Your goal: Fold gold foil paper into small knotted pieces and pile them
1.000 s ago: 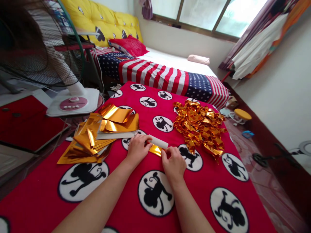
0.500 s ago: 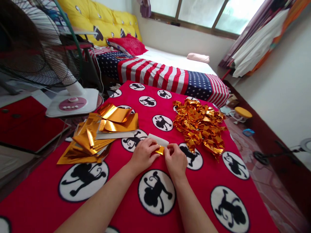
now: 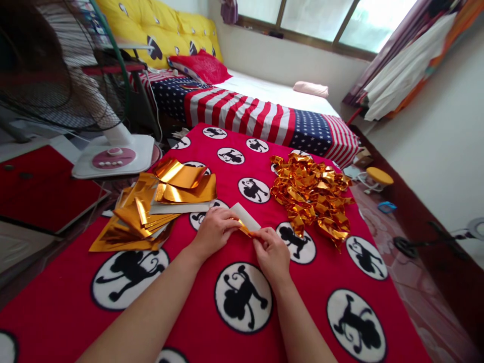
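Observation:
Between my hands is a sheet of gold foil paper [image 3: 245, 218], its pale back facing up and a narrow gold fold along the near edge. My left hand [image 3: 216, 229] pinches the left end of that fold. At the right end, the thumb and fingers of my right hand [image 3: 271, 249] are closed on the paper. A loose stack of flat gold foil sheets [image 3: 141, 212] lies to the left, some with the pale side showing. To the right sits a heap of folded gold foil pieces [image 3: 312, 194].
A red cloth with monkey prints [image 3: 302, 307] covers the table. At the left stands a fan [image 3: 113, 156] on a white base. Beyond the table is a bed [image 3: 245, 108] with a flag-patterned cover. A yellow stool [image 3: 380, 175] stands on the floor at right.
My left hand has shifted a little to the left. The paper between my hands has turned slightly, its gold fold now slanting down to the right and looking narrower.

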The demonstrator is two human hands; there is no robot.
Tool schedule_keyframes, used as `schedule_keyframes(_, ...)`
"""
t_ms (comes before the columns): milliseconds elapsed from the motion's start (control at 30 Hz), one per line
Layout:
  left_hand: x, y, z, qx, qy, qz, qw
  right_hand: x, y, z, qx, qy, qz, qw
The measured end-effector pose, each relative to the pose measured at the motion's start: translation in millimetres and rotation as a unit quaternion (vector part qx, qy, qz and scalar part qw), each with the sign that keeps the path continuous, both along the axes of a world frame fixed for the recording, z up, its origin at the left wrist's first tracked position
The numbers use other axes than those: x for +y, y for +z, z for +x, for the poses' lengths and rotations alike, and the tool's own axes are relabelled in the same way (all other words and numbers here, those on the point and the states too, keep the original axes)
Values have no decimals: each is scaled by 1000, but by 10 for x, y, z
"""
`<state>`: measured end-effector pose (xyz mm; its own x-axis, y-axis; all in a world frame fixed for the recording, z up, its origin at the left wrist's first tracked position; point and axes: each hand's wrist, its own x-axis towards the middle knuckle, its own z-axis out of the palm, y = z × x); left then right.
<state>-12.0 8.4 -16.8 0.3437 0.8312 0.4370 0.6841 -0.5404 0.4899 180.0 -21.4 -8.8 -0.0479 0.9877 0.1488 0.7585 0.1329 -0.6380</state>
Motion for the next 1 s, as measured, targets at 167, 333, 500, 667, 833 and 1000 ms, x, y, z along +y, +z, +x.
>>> schedule_keyframes(167,2,-18,-152,9,-9,26,1000,-44,1,-59,3,18,5,1000)
schedule_keyframes(333,-27,-11,-129,-15,-63,10,998,-10,-18,-45,2,23,4,1000)
schedule_keyframes(500,10,-48,-129,-40,-50,-15,998,-7,-22,-45,12,14,3,1000)
schedule_keyframes(667,36,-52,-106,-53,-27,-48,997,18,-18,-67,3,4,8,1000)
schedule_keyframes(833,59,-28,-77,-50,-3,-68,996,49,-39,-89,-2,3,18,1000)
schedule_keyframes(1000,58,-20,-79,-85,-18,-77,993,76,-65,-113,46,-12,36,998)
